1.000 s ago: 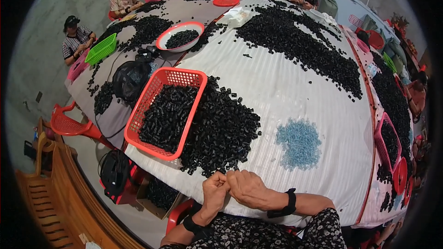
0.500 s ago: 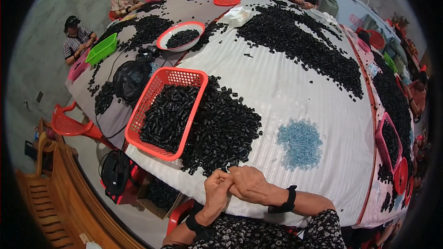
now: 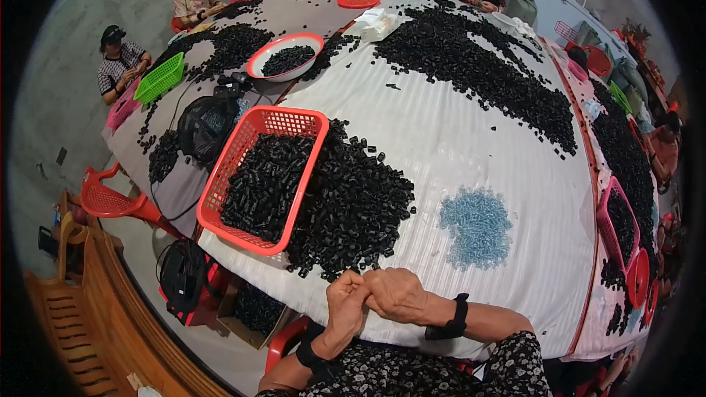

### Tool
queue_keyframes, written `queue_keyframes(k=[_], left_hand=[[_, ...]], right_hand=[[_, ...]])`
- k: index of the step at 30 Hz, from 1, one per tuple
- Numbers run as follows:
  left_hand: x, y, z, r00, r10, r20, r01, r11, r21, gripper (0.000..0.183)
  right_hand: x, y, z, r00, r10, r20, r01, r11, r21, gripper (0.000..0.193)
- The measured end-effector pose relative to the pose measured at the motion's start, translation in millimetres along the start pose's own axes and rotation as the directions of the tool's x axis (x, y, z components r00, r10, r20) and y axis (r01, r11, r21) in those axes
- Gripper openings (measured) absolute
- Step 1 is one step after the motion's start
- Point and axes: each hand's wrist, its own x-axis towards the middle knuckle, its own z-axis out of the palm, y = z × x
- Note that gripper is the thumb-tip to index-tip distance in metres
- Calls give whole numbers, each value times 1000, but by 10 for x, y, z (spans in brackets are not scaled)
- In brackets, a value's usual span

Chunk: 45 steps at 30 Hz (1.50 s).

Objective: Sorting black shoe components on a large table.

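My left hand (image 3: 346,305) and my right hand (image 3: 397,294) meet fingertip to fingertip over the near edge of the white-covered table. Both are closed in a pinch; whatever lies between the fingers is hidden or too small to make out. Just beyond them spreads a heap of small black cylindrical plastic parts (image 3: 360,209). A red plastic basket (image 3: 315,151) full of similar black parts stands to the left of that heap. Right of the heap lies a patch of small clear bluish pieces (image 3: 476,228).
Larger piles of black parts (image 3: 471,66) cover the far table. A red-rimmed white basin (image 3: 320,48), a green basket (image 3: 160,79) and a pink basket (image 3: 618,217) hold places around it. Several people sit along the edges. A wooden bench (image 3: 70,323) and red chair (image 3: 110,195) stand at left.
Both hands stay pinched together in nearly the same place. The whole view has shifted very slightly; nothing on the table has visibly moved.
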Motion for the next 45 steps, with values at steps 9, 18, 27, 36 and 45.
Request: queue_keyframes(k=[9,18,27,36,45], left_hand=[[13,193,-11,997,-21,72,13,993,116,7],[85,746,25,982,164,95,-187,924,333,17],[222,1189,-432,788,614,-45,-481,659,579,7],[575,1514,-702,630,773,74,-411,250,877,18],[366,1340,-364,497,716,491,-395,-317,862,19]], right_hand=[[121,-5,-122,999,13,35,-15,997,80,31],[-8,184,-538,944,281,175,-280,960,-31,28],[-295,200,-474,898,279,341,-303,953,19,17],[-447,24,-391,827,325,459,-367,930,4,19],[-554,25,-408,842,373,389,-440,893,96,8]])
